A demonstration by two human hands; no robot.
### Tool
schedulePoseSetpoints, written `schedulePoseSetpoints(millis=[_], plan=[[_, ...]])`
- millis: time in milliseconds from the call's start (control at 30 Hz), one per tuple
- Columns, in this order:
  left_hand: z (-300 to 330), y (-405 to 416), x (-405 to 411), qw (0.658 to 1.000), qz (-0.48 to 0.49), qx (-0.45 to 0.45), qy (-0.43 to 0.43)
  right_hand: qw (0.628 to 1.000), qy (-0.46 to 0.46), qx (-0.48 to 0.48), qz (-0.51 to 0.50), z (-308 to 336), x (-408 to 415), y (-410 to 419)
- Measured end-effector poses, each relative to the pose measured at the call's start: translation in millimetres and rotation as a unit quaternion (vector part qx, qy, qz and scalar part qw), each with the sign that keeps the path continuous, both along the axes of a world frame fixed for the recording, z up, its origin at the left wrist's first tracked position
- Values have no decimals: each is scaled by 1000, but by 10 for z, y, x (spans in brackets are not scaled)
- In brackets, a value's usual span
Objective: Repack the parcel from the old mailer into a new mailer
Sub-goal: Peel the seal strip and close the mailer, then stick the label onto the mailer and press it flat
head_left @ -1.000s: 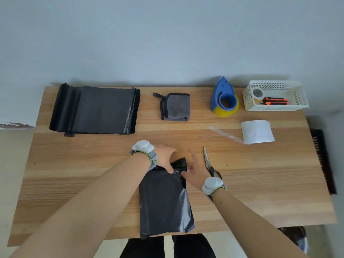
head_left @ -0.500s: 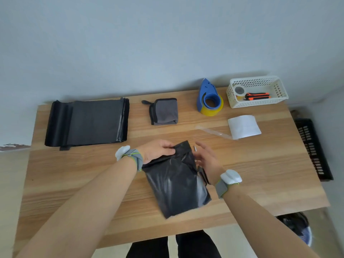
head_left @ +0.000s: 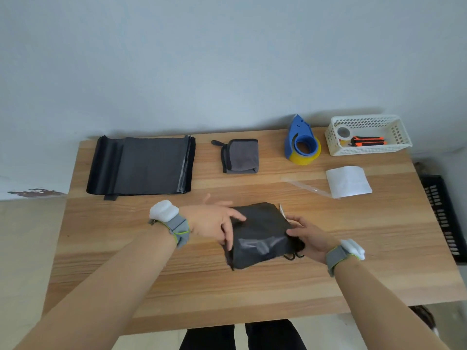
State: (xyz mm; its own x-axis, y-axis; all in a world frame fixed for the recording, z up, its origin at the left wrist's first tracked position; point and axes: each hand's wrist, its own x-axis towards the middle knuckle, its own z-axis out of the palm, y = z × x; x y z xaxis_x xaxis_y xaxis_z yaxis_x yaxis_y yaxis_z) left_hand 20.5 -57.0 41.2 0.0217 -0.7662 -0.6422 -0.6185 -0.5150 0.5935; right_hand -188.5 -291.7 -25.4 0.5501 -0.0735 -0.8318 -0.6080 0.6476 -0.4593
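A crumpled black mailer [head_left: 260, 236] lies at the middle of the wooden table [head_left: 379, 261], turned crosswise. My left hand [head_left: 209, 221] rests on its left end, index finger laid across the top and thumb along the edge. My right hand [head_left: 308, 238] pinches the right end between thumb and fingers. A stack of flat black mailers [head_left: 144, 168] sits at the back left. A folded grey pouch [head_left: 240, 156] lies at the back middle. Scissors [head_left: 294, 256] are mostly hidden under the mailer; only the black handles show.
A blue tape dispenser [head_left: 302, 142] stands at the back right beside a white basket [head_left: 401, 142] holding a tape roll and an orange cutter. A white label sheet [head_left: 348, 181] and a clear strip [head_left: 307, 188] lie in front of them. A black crate [head_left: 442, 218] stands off the table's right side.
The mailer has turned from lengthwise to crosswise and moved away from the table's near edge. Both hands followed it, the left hand's fingers spreading, and the scissors are now covered.
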Motion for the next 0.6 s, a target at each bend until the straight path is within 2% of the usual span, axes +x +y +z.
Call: schedulePoseSetpoints(millis=[33, 67, 100, 167, 267, 367, 433, 500, 600], plan=[[-137, 125, -33, 996, -37, 31, -70, 1000, 9, -20, 17, -43, -23, 51], [-267, 208, -69, 990, -75, 64, -103, 999, 19, -38, 25, -69, -53, 79], [-371, 261, -93, 986, -98, 92, -103, 998, 24, -53, 14, -86, -64, 76], [-437, 254, -127, 987, -87, 108, -84, 992, 38, -93, -71, -91, -76, -59], [-431, 153, -135, 991, 19, 21, -131, 955, 82, -118, -260, -102, -136, -559], [-625, 218, -132, 961, 128, -9, -244, 923, 98, -88, -362, -172, -252, -1124], [-777, 272, -153, 939, 224, 27, -258, 911, 90, -60, -398, -264, -315, -1429], [-906, 304, -195, 915, 327, 21, -235, 907, 86, -35, -412, -364, -312, -1665], [-1030, 330, -282, 891, 405, 5, -206, 915, 80, -21, -396, -429, -199, -1862]])
